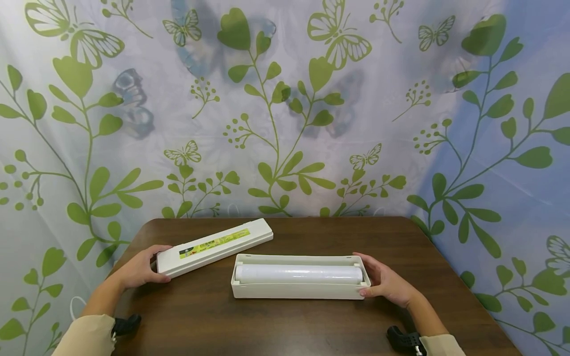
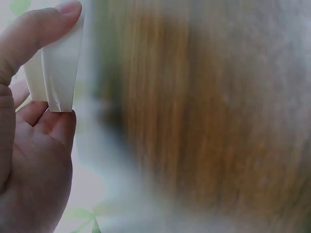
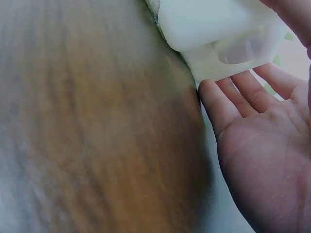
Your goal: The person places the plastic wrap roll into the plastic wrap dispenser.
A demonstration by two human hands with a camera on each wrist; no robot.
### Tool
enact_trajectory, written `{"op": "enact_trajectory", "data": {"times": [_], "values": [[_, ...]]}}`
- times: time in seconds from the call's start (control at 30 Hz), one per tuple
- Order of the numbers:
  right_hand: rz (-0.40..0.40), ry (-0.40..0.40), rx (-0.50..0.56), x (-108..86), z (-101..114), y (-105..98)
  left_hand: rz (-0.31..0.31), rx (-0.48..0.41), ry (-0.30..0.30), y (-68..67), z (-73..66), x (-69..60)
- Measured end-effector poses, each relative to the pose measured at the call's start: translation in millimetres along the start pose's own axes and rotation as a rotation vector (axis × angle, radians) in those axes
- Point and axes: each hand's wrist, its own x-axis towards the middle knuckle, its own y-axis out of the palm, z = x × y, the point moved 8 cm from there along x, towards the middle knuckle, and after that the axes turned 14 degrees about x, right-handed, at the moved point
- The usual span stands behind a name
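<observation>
A long white lid (image 1: 213, 253) with a yellow-green label lies slanted on the left of the table. My left hand (image 1: 135, 267) grips its left end, and in the left wrist view the thumb is on one side of the white lid end (image 2: 62, 73) with fingers at the other. To the right sits an open white box (image 1: 298, 291), holding a roll of clear plastic wrap (image 1: 298, 273) lengthwise. My right hand (image 1: 392, 286) holds the box's right end between thumb and fingers. In the right wrist view the fingers touch the box end (image 3: 214, 63).
Both things rest on a dark brown wooden table (image 1: 249, 326) with rounded back corners. Behind it hangs a pale curtain (image 1: 285, 123) printed with green leaves and butterflies. Black straps with devices (image 1: 403, 341) are on both wrists.
</observation>
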Motion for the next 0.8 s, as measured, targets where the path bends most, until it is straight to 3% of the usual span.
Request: {"op": "enact_trajectory", "data": {"times": [0.8], "values": [[-0.009,0.017,0.015,0.3,1.1,3.2,-0.079,-0.028,0.031,-8.4,-20.4,-1.0]]}}
